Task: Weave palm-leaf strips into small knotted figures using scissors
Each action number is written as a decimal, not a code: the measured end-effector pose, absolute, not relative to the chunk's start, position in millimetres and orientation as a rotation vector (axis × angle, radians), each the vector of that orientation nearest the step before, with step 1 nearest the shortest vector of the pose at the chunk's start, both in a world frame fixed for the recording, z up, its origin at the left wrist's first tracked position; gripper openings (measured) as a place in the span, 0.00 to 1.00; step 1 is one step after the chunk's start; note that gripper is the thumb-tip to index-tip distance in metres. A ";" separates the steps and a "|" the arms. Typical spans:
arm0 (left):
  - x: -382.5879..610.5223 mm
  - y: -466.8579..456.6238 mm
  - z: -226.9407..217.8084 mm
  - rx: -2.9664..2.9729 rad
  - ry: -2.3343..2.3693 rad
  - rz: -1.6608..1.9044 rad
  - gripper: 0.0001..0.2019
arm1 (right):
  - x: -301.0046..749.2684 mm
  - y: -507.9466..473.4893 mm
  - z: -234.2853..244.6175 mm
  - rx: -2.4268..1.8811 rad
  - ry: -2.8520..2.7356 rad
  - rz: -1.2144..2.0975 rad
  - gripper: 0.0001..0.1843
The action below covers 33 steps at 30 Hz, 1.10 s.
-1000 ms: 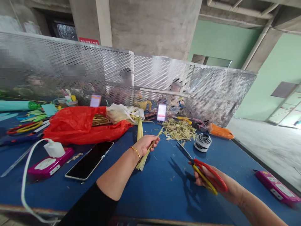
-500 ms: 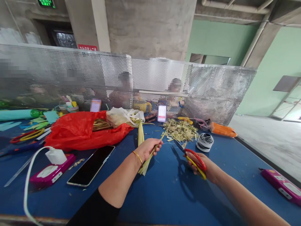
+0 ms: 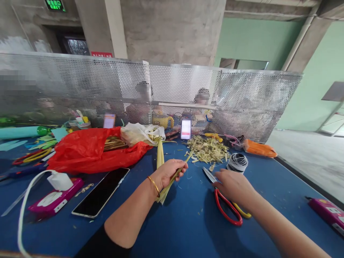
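My left hand [image 3: 170, 172] is closed round a bundle of pale green leaf strips [image 3: 164, 192]; the bundle slants from under the wrist up towards the far right. My right hand [image 3: 233, 186] lies palm down over the middle of the red and yellow scissors [image 3: 209, 175], which rest flat on the blue table [image 3: 188, 229]. Its fingers are out of the handle loops, and the blade tip pokes out to the left of the hand. A gold bangle sits on my left wrist.
A red plastic bag [image 3: 88, 150] with leaf stalks lies far left, a black phone [image 3: 100, 191] and a magenta power bank [image 3: 53, 199] nearer. Leaf trimmings [image 3: 208, 148] and a thread spool [image 3: 237, 162] lie beyond the hands. People sit behind a perforated metal screen [image 3: 188, 89].
My right hand moved forward with the scissors, laid them flat on the table and slipped out of the handles. My left hand kept its hold on the leaf strips.
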State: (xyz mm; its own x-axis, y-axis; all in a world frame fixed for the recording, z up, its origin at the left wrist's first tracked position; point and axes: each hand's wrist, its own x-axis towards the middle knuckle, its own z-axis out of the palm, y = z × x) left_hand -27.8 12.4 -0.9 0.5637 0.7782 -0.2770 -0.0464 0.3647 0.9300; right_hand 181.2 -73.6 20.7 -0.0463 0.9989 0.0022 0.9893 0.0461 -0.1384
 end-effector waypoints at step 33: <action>-11.1 -1.8 -12.6 1.287 0.934 0.621 0.11 | 178.0 -37.7 -7.3 -1.429 -1.656 0.282 0.16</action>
